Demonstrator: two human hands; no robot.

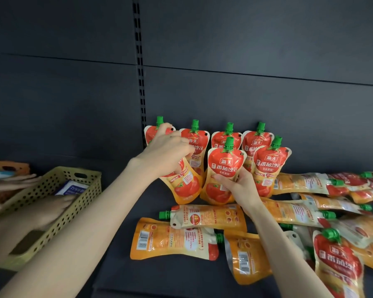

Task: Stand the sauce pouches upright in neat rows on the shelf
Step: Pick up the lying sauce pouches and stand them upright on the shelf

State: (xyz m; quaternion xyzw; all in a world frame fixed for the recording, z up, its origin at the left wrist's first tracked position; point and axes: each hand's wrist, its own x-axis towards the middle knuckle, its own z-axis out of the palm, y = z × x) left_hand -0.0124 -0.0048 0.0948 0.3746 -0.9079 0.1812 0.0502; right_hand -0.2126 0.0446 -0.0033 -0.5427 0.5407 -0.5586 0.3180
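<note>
Several red-and-orange tomato sauce pouches with green caps stand upright in a back row (257, 140) against the dark shelf wall. My left hand (167, 151) grips the top of a tilted pouch (185, 183) in front of that row. In my right hand (241, 186) is another upright pouch (223, 168), gripped at its lower right side. One more pouch (269, 166) stands to the right of it. Many pouches lie flat on the dark shelf (121, 274), in front (174, 239) and in a heap at the right (306, 183).
A yellow-green perforated basket (58, 214) with a blue-and-white packet sits at the left of the shelf. Another person's hands (15, 183) reach around it. An orange basket (9, 166) sits behind. A slotted upright (139, 67) runs up the back wall.
</note>
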